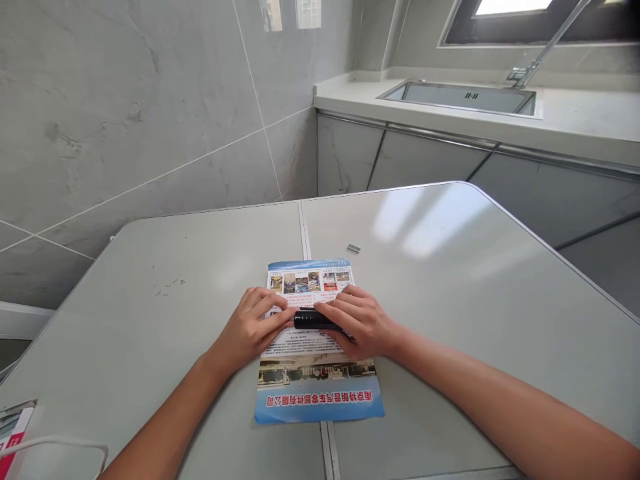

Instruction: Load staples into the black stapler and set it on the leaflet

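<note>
A printed leaflet (320,407) in blue and white lies flat on the table, its large red characters upside down to me. Across its middle rests a black stapler (306,319), its rounded end toward the left. My right hand (363,320) is wrapped over the stapler from the right and hides most of it. From the left, my left hand (256,323) lies on the leaflet with thumb and forefinger pinched together at the stapler's end. Whatever sits between those two fingertips is too small to make out.
Beyond the leaflet lies a short strip of staples (353,249). Several tiny dark bits (170,288) are scattered on the left of the white folding table (500,287). A white cable (60,440) crosses the lower left corner. A sink (460,99) stands behind.
</note>
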Demonstrator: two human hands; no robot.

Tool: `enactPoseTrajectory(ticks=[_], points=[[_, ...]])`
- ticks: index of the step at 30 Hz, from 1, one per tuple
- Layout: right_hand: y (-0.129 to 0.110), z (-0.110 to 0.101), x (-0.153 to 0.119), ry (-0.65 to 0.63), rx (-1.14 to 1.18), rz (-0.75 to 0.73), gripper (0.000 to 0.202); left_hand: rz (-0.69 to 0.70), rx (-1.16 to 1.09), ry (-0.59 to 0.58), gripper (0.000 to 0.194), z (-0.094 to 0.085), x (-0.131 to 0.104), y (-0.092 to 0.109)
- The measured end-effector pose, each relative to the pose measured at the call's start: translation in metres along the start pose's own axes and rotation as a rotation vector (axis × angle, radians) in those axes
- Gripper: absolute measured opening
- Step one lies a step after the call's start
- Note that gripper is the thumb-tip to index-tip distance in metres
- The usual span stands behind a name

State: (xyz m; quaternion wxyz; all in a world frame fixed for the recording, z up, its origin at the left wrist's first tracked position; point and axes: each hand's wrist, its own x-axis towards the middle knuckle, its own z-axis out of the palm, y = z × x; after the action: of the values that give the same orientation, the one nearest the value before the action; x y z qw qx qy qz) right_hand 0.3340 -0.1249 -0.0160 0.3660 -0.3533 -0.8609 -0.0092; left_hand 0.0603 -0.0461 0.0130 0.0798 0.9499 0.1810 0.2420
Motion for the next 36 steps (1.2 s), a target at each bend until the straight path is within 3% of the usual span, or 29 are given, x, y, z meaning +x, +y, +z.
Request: enactPoseTrajectory(ticks=[4, 10, 36], points=[[-0.0001, -0.0001, 0.0002, -0.007, 0.001, 0.007, 0.038, -0.030, -0.011, 0.035, 0.030, -0.0001, 0.0013, -0.0011], [-0.0007, -0.0006, 0.0014, 0.000, 0.003, 0.007, 0.034, -0.041, -0.054, 0.013, 0.016, 0.0019, 0.0026, 0.0018], [0.0011, -0.0015, 0.0010, 0.018, 0.040, -0.057, 0.034, -0.050, -0.174, -0.077, 0.022, 0.0078, 0.0016, -0.0001]])
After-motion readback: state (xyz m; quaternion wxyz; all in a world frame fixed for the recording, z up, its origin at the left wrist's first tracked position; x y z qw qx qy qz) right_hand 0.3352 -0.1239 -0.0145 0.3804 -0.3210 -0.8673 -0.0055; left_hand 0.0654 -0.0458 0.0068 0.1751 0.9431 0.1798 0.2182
